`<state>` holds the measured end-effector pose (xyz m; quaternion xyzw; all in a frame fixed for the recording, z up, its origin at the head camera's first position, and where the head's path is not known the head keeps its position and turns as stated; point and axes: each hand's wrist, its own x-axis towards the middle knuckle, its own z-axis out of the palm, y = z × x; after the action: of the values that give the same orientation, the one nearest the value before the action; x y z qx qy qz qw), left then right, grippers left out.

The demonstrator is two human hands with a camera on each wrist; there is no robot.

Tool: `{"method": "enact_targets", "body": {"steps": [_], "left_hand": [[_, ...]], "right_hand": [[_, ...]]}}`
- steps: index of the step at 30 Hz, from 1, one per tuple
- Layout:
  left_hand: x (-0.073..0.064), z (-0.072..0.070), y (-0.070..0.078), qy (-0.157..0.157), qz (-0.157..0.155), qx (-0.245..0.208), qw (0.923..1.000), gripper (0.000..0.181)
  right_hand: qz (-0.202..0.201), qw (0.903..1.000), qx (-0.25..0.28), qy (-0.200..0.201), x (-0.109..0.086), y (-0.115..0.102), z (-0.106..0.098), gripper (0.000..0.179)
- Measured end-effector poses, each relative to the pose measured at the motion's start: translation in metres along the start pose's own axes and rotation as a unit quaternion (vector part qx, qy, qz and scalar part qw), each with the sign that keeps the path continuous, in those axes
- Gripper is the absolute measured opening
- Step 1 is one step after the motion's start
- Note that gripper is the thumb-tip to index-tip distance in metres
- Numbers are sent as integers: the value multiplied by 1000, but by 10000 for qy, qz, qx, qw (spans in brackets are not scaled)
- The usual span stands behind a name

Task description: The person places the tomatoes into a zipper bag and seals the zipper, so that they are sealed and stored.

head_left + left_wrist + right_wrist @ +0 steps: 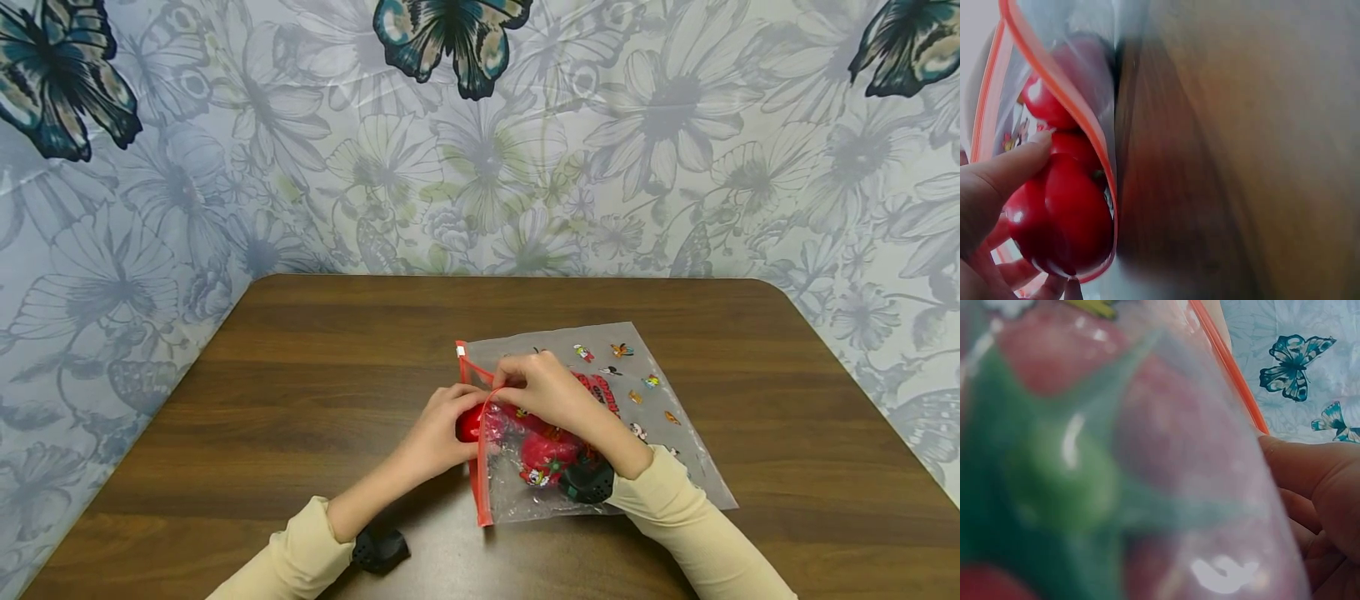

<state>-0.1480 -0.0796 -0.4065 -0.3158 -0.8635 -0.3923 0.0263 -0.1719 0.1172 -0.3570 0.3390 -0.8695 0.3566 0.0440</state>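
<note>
A clear plastic zip bag [693,454] printed with small cartoon figures lies on the table, its red-orange zip edge [483,496] facing left and gaping. At this mouth my left hand [442,429] grips a glossy red lobed vegetable [1079,219], thumb above and fingers below, partly inside the bag. More red vegetables [546,450] lie deeper in; a star-shaped green stem top [1066,475] shows blurred through the plastic in the right wrist view. My right hand [551,392] pinches the bag's upper zip edge between thumb and fingers.
The brown wooden table [300,358] has rounded far corners and stands against a wall covering [487,200] with flowers and butterflies. A black wrist device [380,550] sits at my left wrist, another [587,479] at my right, over the bag.
</note>
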Motion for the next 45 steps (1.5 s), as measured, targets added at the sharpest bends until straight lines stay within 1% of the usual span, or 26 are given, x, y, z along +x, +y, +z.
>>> {"method": "enact_targets", "body": {"steps": [4, 6, 8, 10, 13, 15, 17, 20, 23, 30, 37, 40, 45], "left_hand": [[0, 6, 5, -74, 63, 150, 9998, 62], [-2, 6, 6, -162, 40, 129, 9998, 65], [-6, 4, 6, -268, 0, -68, 9996, 66], [-11, -1, 5, -402, -74, -356, 9985, 66], [-19, -10, 4, -599, -266, -806, 9946, 63], [-22, -15, 4, -708, -383, -978, 9919, 62], [-24, -17, 4, -756, -468, -1000, 9910, 58], [-24, -15, 6, -723, -516, -932, 9917, 54], [-24, -11, 9, -643, -496, -829, 9932, 52], [-23, 1, 17, -448, -318, -785, 9954, 47], [-16, 13, 20, -187, -139, -683, 9974, 39], [-13, 17, 22, -141, -142, -667, 9976, 38], [-7, 27, 26, 36, -308, -786, 9964, 35]], "right_hand": [[-4, 10000, -16, -3, -3, 0, -1, 14], [-12, 10000, -16, -6, -5, 0, -1, 14], [-34, 10000, 2, -5, -6, -1, -2, 14], [-48, 10000, 26, -8, -7, -1, -2, 14], [-67, 10000, 27, -9, -9, -2, -3, 14], [-70, 10000, 17, -6, -10, -2, -3, 15], [-85, 10000, -11, -2, -11, -3, -4, 15], [-95, 10000, 3, -16, -13, -4, -4, 15], [-89, 9999, 21, -51, -15, -5, -4, 15], [-105, 9998, 107, -131, -19, -8, -6, 16], [-122, 9996, 178, -165, -23, -8, -6, 16], [-137, 9997, 138, -158, -24, -8, -6, 17], [-185, 9997, 42, -143, -26, -8, -6, 17]]}}
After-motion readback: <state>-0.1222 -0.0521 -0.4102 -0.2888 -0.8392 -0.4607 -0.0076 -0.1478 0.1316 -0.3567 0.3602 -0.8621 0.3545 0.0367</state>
